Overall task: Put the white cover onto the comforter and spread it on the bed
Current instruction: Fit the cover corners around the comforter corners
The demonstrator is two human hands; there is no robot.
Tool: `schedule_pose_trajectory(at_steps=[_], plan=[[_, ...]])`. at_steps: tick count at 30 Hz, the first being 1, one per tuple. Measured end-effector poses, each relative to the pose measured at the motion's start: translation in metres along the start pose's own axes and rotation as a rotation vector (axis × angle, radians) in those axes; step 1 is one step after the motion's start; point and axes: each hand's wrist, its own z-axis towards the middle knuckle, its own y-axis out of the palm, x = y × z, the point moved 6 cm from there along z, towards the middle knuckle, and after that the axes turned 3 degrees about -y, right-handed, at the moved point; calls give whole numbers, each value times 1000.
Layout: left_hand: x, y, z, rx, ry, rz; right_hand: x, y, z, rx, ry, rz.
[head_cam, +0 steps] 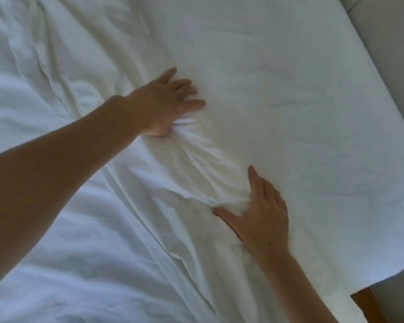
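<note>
Both flat-fingered hands, left hand (163, 101) and right hand (261, 217), are pressing wrinkles from the white cover (196, 164); next, smoothing outward across the bed (289, 66).

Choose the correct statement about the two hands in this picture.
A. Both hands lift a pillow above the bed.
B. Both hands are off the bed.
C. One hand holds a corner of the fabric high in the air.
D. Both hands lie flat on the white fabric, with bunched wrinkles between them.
D: the left hand and the right hand press with straight fingers on the white cover, and the wrinkles run between them.
</note>
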Motion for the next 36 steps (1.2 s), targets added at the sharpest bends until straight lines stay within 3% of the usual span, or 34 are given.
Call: schedule_pose_trajectory(at_steps=[3, 6, 9, 12, 15, 19, 23, 28, 36], plan=[[-13, -7, 7, -86, -21, 64, 42, -3, -33, -181, 144, -28], [-9, -9, 6, -129, -58, 40, 75, -13, -57, -230, 259, -40], [-4, -12, -26, 36, -109, 48, 81, -16, -69, -218, 261, -116], [-7, -16, -79, 351, -177, -36, 64, -19, -92, 107, 80, -202], [-13, -9, -126, 523, -280, -44, 35, -15, -138, 393, 32, -198], [-17, 13, -182, 637, -327, -25, -2, 8, -194, 533, 99, -204], [-21, 53, -235, 618, -297, -4, -54, 54, -244, 533, 84, -220], [-27, 102, -282, 589, -297, -70, -105, 114, -288, 399, 59, -138], [-14, 187, -321, 552, -395, -127, -128, 176, -314, 312, 41, -82]])
